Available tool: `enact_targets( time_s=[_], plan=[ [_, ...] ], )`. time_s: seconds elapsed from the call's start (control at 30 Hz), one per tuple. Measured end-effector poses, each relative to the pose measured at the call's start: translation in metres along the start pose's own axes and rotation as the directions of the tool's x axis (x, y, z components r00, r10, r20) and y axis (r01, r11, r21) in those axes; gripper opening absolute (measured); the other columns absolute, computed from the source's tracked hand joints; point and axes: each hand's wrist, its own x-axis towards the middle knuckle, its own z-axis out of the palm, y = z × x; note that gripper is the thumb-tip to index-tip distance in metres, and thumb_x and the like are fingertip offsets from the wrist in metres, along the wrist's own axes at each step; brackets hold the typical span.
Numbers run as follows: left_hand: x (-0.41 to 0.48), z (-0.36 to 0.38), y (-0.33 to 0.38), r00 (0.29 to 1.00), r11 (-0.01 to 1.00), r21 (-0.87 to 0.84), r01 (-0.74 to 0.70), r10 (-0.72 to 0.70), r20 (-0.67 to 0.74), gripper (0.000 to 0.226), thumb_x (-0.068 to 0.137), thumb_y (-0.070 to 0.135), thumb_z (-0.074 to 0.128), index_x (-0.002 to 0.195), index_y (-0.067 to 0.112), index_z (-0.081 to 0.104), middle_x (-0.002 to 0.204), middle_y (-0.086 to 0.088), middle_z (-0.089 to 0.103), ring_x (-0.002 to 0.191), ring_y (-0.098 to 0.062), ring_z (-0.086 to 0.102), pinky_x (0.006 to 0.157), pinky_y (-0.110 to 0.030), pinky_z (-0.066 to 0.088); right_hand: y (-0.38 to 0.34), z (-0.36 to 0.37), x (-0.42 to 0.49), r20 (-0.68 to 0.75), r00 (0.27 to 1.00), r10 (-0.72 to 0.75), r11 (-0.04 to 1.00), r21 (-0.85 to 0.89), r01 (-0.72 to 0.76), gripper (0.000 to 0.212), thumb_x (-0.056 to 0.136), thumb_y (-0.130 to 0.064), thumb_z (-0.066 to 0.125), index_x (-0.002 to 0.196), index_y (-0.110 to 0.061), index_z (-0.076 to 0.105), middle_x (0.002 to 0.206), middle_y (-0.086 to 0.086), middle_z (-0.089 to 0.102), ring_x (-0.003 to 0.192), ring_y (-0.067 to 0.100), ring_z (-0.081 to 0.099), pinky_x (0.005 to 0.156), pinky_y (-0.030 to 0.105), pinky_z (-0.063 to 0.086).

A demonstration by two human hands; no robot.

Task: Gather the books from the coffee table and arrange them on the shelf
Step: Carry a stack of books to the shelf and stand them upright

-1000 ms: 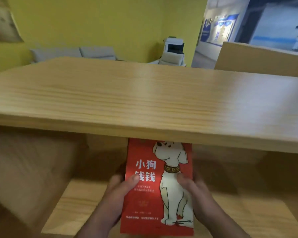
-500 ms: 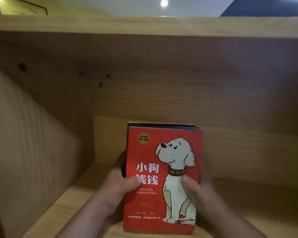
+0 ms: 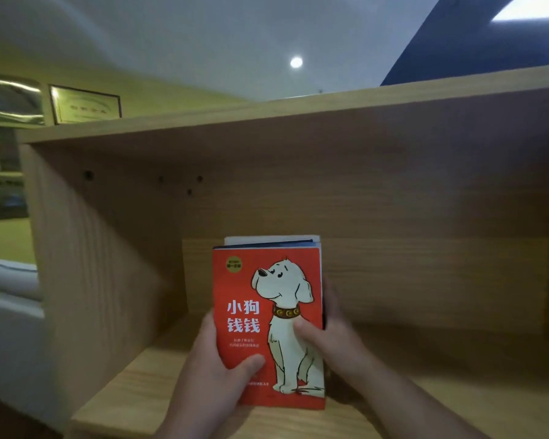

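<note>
My left hand (image 3: 216,365) and right hand (image 3: 336,340) both grip the books (image 3: 251,280), thumbs on the red cover. Stack stands approx. upright in the shelf (image 3: 133,394). I would press evenly & slide it to the left wall, w/o tilting.

Shelf (image 3: 393,217): light wood-grain boards, matt, smooth. Red book (image 3: 267,324) at lower centre: paper cover, slight sheen; pale paper page edges behind its top. Framed plaque (image 3: 84,104) in upper left: glossy, reflective.
</note>
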Motion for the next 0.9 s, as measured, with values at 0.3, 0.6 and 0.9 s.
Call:
enact_targets(
  time_s=[0.3, 0.6, 0.9],
  plan=[
    [-0.003, -0.005, 0.000, 0.964, 0.960, 0.279, 0.008, 0.067, -0.256, 0.053, 0.076, 0.031, 0.081, 0.120, 0.027, 0.051, 0.117, 0.012, 0.049, 0.119, -0.018, 0.051, 0.100, -0.041, 0.048, -0.002, -0.002, 0.003, -0.076, 0.989, 0.123, 0.970, 0.221, -0.104, 0.023, 0.091, -0.043, 0.067, 0.114, -0.038, 0.071, 0.109, 0.002, 0.079, 0.109, 0.023, 0.073, 0.101, 0.050, 0.054],
    [-0.014, -0.011, -0.002, 0.997, 0.980, 0.188, -0.068, 0.060, 0.049, 0.082, 0.076, 0.044, 0.072, 0.146, 0.034, 0.029, 0.125, 0.022, 0.034, 0.122, -0.006, 0.045, 0.107, -0.039, 0.045, -0.005, 0.000, 0.002, 0.130, 0.971, 0.200, 0.978, -0.084, -0.190, 0.052, 0.077, -0.060, 0.073, 0.120, -0.033, 0.068, 0.112, -0.006, 0.078, 0.104, 0.014, 0.075, 0.097, 0.045, 0.058],
    [0.004, -0.042, -0.010, 0.982, 0.992, 0.119, -0.037, 0.014, 0.190, 0.070, 0.067, 0.036, 0.086, 0.114, 0.056, 0.037, 0.119, 0.029, 0.038, 0.108, -0.001, 0.051, 0.095, -0.027, 0.050, 0.009, 0.024, 0.001, 0.278, 0.947, 0.160, 0.959, -0.272, -0.082, 0.080, 0.077, -0.030, 0.088, 0.140, -0.047, 0.044, 0.125, -0.015, 0.072, 0.117, 0.003, 0.067, 0.100, 0.033, 0.057]
  ],
)
